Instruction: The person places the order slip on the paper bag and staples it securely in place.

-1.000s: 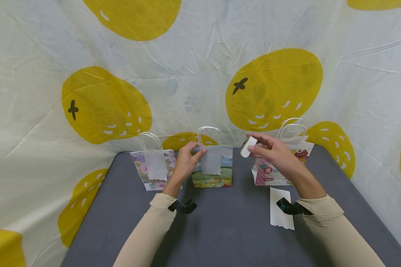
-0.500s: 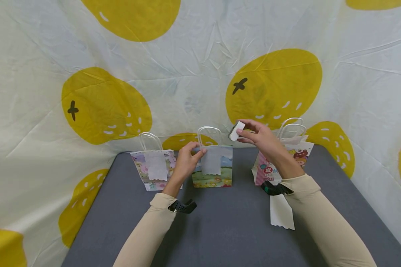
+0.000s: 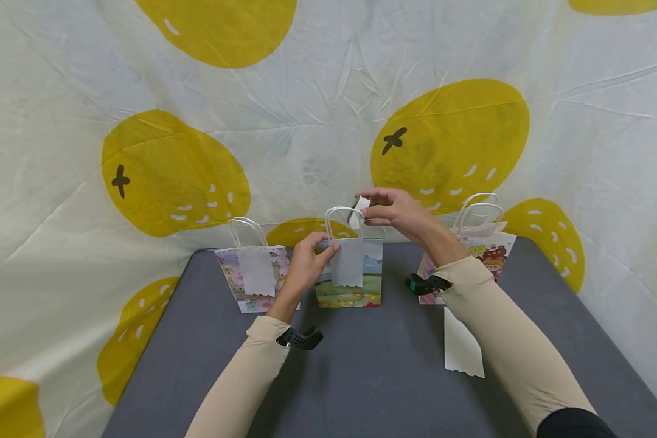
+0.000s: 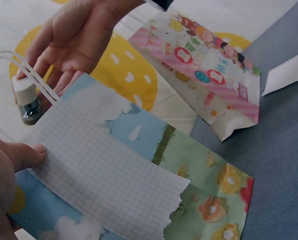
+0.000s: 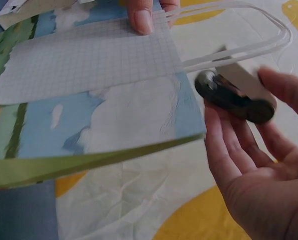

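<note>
A small paper gift bag (image 3: 370,280) with a meadow print stands in the middle of the table, white handles up. A strip of squared paper (image 3: 347,267) with a torn lower edge lies against its front. My left hand (image 3: 305,263) pinches the strip to the bag's top edge, thumb in front. My right hand (image 3: 402,216) holds a small white-and-dark stapler (image 5: 233,95) between thumb and fingers, close above the bag's top edge beside the handles (image 5: 238,52). The stapler shows partly behind the handle loop in the head view.
A purple-patterned bag (image 3: 232,274) with a paper strip (image 3: 257,274) on its front stands at left. A pink-and-white bag (image 3: 493,255) stands at right, partly behind my right arm. A loose paper strip (image 3: 460,347) lies on the grey table (image 3: 361,377). Patterned cloth (image 3: 306,79) hangs behind.
My right hand has carried the stapler leftward and up, from near the right bag to the middle bag's handles. My left hand has stayed in place on the paper and bag.
</note>
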`<state>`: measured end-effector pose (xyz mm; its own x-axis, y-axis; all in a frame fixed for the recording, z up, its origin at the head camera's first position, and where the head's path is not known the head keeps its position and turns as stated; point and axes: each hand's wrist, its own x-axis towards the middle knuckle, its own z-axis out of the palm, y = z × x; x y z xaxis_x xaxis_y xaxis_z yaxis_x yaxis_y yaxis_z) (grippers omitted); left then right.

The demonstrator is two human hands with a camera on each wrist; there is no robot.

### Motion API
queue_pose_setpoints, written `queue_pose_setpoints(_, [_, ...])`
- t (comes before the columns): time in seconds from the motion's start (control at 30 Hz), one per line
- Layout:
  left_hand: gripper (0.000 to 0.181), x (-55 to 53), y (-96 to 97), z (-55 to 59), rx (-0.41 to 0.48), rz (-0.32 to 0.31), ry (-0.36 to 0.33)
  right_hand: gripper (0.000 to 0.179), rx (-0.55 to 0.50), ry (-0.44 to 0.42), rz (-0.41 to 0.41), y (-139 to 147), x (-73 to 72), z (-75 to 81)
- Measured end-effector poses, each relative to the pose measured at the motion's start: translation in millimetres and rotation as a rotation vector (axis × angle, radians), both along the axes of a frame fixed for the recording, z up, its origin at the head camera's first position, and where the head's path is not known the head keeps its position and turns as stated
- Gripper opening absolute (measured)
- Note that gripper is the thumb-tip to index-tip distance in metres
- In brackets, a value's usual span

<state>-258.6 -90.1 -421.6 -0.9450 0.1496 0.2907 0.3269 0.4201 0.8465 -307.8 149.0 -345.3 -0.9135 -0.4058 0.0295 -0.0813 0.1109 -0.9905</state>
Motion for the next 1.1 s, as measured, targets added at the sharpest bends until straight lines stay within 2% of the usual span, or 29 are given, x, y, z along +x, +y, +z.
queue_pose_setpoints(0.17, [0.015,-0.7,1.1,0.6,0.002,0.004,-0.007,0.049,0.062,-0.017,0.125,-7,-4.9,1.5])
queue_pose_setpoints(0.33, [0.017,-0.8,2.0,1.1,0.012,0.004,-0.019,0.047,0.102,-0.014,0.189,-12,-6.0,2.9])
queue_pose_setpoints(0.63, [0.017,-3.7,2.3,0.5,-0.01,0.012,0.001,0.048,0.2,0.053,0.228,-15,-3.9,5.9])
queue_pose_setpoints(1.1, [0.017,-4.6,2.7,1.9,-0.03,0.033,0.012,0.048,0.245,0.074,0.223,-22,-3.0,6.7])
